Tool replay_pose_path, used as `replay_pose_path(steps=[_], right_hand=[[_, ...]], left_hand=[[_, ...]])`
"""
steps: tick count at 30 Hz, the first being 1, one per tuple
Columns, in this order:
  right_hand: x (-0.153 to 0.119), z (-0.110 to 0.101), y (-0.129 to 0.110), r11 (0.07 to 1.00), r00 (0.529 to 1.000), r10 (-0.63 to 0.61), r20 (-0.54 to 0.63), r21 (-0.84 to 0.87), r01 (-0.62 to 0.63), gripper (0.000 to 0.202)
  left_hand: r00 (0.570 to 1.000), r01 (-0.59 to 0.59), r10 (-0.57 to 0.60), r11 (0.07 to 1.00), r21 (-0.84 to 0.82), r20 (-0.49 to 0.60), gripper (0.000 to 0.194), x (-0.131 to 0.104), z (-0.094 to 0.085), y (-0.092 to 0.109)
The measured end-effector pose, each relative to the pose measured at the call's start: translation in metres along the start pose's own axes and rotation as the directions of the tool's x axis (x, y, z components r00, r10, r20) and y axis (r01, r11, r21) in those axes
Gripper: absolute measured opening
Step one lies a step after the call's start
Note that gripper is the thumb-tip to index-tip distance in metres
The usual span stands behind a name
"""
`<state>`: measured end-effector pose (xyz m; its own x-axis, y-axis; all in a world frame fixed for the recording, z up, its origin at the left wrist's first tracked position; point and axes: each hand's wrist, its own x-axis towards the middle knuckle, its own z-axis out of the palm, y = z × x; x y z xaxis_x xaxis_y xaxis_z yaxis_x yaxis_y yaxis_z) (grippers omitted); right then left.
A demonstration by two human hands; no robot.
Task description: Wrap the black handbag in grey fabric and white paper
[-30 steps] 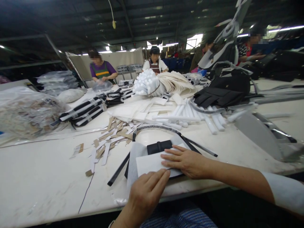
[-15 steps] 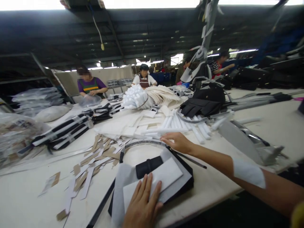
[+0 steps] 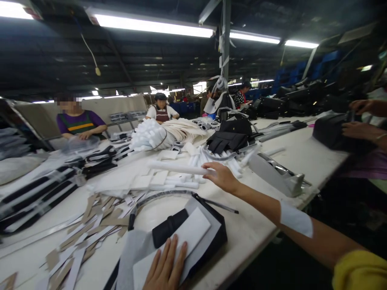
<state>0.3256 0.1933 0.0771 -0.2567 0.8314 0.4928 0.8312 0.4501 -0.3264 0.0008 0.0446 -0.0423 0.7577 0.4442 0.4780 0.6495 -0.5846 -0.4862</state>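
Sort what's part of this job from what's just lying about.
Part of the job, seemingly:
white rectangular sheet, under the left hand
slender white plastic tube, in the right hand
black leathery piece beneath the sheet

Lying about, apparently:
brown and white card strips
heaped black leathery pieces

By the table's near edge, the left hand (image 3: 167, 266) is partly hiding a white sheet (image 3: 195, 227). The right hand (image 3: 223, 177) is covering part of a white tube (image 3: 175, 166). At the table's right edge, the frame is cropping a co-worker (image 3: 361, 131).
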Motion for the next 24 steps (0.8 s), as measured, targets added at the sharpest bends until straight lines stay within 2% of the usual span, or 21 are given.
replay_pose_path(steps=[2, 3, 6, 7, 9, 11, 15, 19, 21, 22, 24], right_hand=[[-0.035, -0.023, -0.013, 0.996, 0.998, -0.030, -0.054, 0.082, 0.034, 0.027], [-0.054, -0.033, -0.019, 0.980, 0.993, -0.074, -0.088, 0.179, 0.088, 0.026], [-0.112, -0.051, -0.033, 0.923, 0.974, -0.222, -0.051, 0.311, 0.227, 0.022], [-0.129, -0.052, -0.036, 0.914, 0.963, -0.269, -0.015, 0.310, 0.260, 0.021], [-0.158, -0.047, -0.043, 0.914, 0.944, -0.327, 0.033, 0.266, 0.307, 0.022], [-0.179, -0.034, -0.052, 0.927, 0.941, -0.337, 0.021, 0.180, 0.328, 0.022], [-0.195, 0.006, -0.076, 0.954, 0.950, -0.298, -0.089, -0.015, 0.298, 0.027], [-0.187, 0.041, -0.102, 0.971, 0.948, -0.240, -0.208, -0.067, 0.231, 0.023], [-0.182, 0.052, -0.111, 0.978, 0.948, -0.206, -0.243, -0.068, 0.195, 0.019], [-0.181, 0.056, -0.114, 0.982, 0.950, -0.188, -0.248, -0.066, 0.177, 0.017], [-0.180, 0.060, -0.116, 0.986, 0.951, -0.166, -0.262, -0.058, 0.156, 0.017]], left_hand=[[0.999, 0.039, -0.036, 0.997, -0.073, 0.040, 0.054, 0.004, -0.007, -0.003], [0.994, 0.095, -0.087, 0.988, -0.126, 0.070, 0.054, 0.007, -0.012, -0.003], [0.977, 0.203, -0.174, 0.935, -0.290, 0.121, 0.051, 0.016, -0.027, -0.006], [0.989, 0.140, -0.111, 0.926, -0.351, 0.102, 0.050, 0.019, -0.032, -0.008], [0.962, 0.234, -0.152, 0.889, -0.393, 0.228, 0.053, 0.024, -0.040, -0.012], [0.942, 0.275, -0.156, 0.868, -0.415, 0.299, 0.056, 0.028, -0.046, -0.016], [0.912, 0.310, -0.136, 0.847, -0.433, 0.386, 0.060, 0.034, -0.055, -0.021], [0.824, 0.427, -0.132, 0.783, -0.451, 0.551, 0.057, 0.045, -0.067, -0.023], [0.788, 0.468, -0.129, 0.760, -0.450, 0.602, 0.063, 0.048, -0.072, -0.022], [0.784, 0.471, -0.126, 0.760, -0.449, 0.608, 0.069, 0.049, -0.074, -0.022], [0.801, 0.444, -0.125, 0.780, -0.441, 0.586, 0.081, 0.046, -0.073, -0.019]])
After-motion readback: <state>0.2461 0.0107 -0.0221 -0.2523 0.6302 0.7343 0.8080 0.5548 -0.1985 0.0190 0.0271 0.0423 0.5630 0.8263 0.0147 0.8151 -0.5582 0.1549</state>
